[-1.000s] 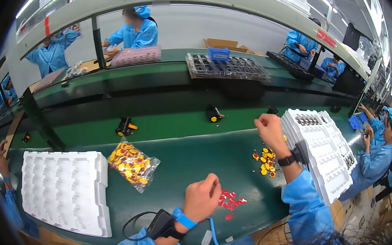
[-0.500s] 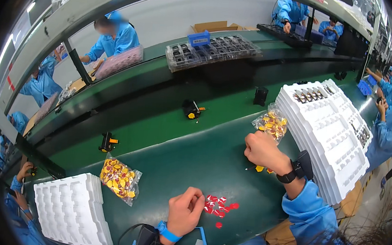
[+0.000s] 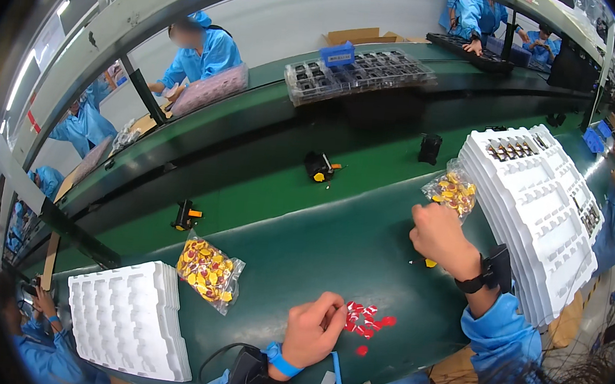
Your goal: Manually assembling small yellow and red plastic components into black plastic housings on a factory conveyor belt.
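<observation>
My left hand (image 3: 314, 330), a blue band on its wrist, has thumb and fingers pinched together at the left edge of a scatter of small red discs (image 3: 362, 320) on the bench. Whatever may be in that pinch is hidden. Farther right, my right hand (image 3: 444, 239) is closed, its fingers curled down over a few small yellow pieces (image 3: 430, 263) that are mostly covered by the hand. I cannot make out what its fingertips hold. Just beyond it lies a clear bag (image 3: 452, 192) of yellow and red pieces. A similar bag (image 3: 207, 271) rests left of my left hand.
White moulded trays are stacked at right (image 3: 532, 212), with metal parts in the top one, and at left (image 3: 124, 322). Along the green conveyor (image 3: 262, 206) sit black parts with yellow tips (image 3: 319, 167). Across it, a clear tray (image 3: 361, 76) holds black parts. Co-workers in blue sit around.
The whole view has shifted, so everything appears farther right. Both hands stay at nearly the same places on the bench, and the right hand covers slightly more of the yellow pieces.
</observation>
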A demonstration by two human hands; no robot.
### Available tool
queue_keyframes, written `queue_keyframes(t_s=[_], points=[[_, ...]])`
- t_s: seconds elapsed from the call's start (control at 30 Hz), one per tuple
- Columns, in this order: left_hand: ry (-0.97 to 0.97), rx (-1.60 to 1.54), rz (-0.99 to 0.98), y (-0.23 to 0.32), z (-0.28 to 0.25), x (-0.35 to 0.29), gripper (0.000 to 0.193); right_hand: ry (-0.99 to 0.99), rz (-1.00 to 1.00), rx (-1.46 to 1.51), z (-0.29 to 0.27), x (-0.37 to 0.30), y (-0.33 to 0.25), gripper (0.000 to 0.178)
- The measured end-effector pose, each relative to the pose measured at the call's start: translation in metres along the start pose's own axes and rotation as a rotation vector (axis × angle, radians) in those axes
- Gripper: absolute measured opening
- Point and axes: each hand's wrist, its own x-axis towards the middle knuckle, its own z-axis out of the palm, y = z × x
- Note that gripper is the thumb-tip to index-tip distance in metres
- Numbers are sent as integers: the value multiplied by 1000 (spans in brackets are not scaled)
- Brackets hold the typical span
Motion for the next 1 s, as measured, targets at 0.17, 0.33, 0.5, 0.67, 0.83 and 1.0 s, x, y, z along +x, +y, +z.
queue_keyframes(t_s=[0.17,0.33,0.5,0.67,0.83,1.0], points=[[23,-36,18,1,0,-1,3,334,-19,373,-2,5,-7,11],[50,-98,-44,0,-4,0,6,18,-96,1051,-16,-8,-47,13],[-21,-181,-158,4,-9,6,10,-366,-320,1233,-29,-22,-78,10],[-170,-285,-142,-2,-9,7,22,-358,-102,1440,-11,-32,-83,17],[-81,-503,-280,2,-7,6,22,-503,15,1632,-5,-31,-88,14],[-96,-685,-272,-2,-7,4,19,-653,100,1684,-8,-32,-90,13]])
